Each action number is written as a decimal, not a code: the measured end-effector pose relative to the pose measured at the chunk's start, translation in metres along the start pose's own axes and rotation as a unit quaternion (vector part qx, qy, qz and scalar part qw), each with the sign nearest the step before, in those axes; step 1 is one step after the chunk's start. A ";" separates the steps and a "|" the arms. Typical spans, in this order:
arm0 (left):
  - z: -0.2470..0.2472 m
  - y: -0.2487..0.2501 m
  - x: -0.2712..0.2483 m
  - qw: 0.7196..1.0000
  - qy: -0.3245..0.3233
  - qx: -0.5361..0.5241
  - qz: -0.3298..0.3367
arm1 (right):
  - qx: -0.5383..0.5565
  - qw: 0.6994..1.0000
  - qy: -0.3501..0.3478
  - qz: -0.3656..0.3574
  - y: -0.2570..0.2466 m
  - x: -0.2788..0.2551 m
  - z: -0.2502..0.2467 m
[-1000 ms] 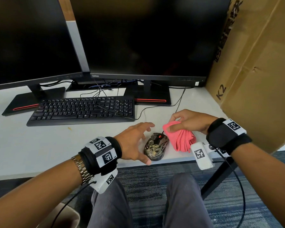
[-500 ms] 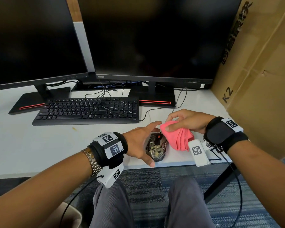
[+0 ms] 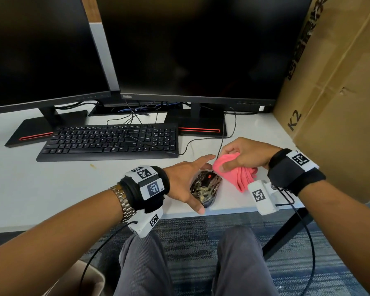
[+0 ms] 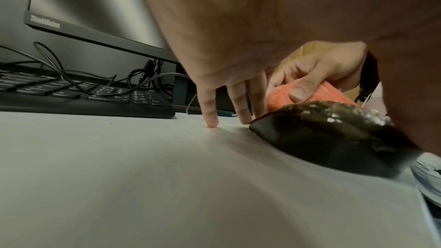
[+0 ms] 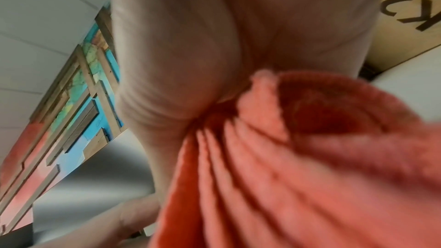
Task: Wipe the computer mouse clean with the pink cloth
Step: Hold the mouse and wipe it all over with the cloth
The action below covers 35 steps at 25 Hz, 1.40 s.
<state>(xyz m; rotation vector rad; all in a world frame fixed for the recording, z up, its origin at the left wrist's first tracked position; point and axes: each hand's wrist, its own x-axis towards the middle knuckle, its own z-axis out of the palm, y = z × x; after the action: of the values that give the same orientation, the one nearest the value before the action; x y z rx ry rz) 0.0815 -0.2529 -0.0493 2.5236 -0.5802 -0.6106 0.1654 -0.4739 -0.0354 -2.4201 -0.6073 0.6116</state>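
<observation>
Head view. Computer mouse (image 3: 205, 186) lies near the front edge of the surface (image 3: 51, 184), cable running back toward the monitor. Left hand (image 3: 186, 180) brackets it: thumb at the near end, fingers straight along the far left flank, nothing curled round the shell. Right hand (image 3: 246, 154) grasps the bunched pink cloth (image 3: 237, 174), thumb pinning a fold, the cloth's leading corner at the mouse's front right. Keyboard (image 3: 109, 142) well apart to the left; cardboard box (image 3: 338, 103) to the right.

Left wrist view. Mouse (image 4: 334, 131) sits flat on the surface, glossy mottled shell. Fingertips (image 4: 211, 120) touch down just beside its front edge. Cloth (image 4: 310, 93) rests against the top front of the shell under the right thumb. Judgement: light, hard and slick, so it will likely skate under a wipe unless braced at the flanks; the low side walls are the place to hold, leaving the top free.

Right wrist view. Blurred. Cloth (image 5: 298, 167) gathered in deep soft pleats within the clenched palm. Judgement: limp and thick, it conforms well, but loose folds could snag the cable.
</observation>
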 end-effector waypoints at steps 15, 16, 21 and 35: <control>0.001 -0.004 0.001 0.999 0.024 0.027 0.007 | -0.065 0.995 0.057 -0.054 0.006 -0.003 0.005; 0.001 -0.005 0.000 0.999 0.031 0.023 0.003 | -0.079 0.993 0.063 -0.059 0.005 -0.002 0.009; 0.000 -0.014 -0.009 0.998 0.061 0.008 -0.018 | -0.096 0.986 0.102 -0.092 -0.003 0.002 0.018; -0.002 -0.012 -0.008 0.996 0.063 0.039 -0.045 | -0.145 0.976 0.105 -0.123 -0.019 0.015 0.029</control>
<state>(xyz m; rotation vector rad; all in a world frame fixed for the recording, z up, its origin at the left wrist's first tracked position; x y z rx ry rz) 0.0791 -0.2382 -0.0519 2.6512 -0.4546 -0.4647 0.1567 -0.4402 -0.0492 -2.5742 -0.9393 0.1685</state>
